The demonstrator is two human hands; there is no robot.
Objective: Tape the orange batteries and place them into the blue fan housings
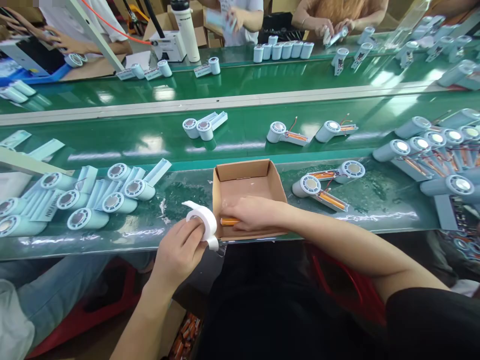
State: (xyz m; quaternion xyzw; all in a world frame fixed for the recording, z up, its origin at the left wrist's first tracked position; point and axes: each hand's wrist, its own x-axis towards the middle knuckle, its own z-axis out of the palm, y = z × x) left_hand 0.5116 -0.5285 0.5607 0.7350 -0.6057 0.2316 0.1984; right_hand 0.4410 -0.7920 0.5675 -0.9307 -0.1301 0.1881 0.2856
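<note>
My left hand grips a white roll of tape, with a loose strip curling up from it, just left of an open brown cardboard box at the bench's near edge. Reaching into that box, my right hand closes its fingers on an orange cylindrical battery cell lying at the box's front left. Two pale blue handheld fan bodies with orange cells and wires lie on the bench right of the box.
Several pale blue fan bodies are heaped at left, more at right. A green conveyor belt behind carries further fans. Other people's hands work across the far belt. A red stool stands below at left.
</note>
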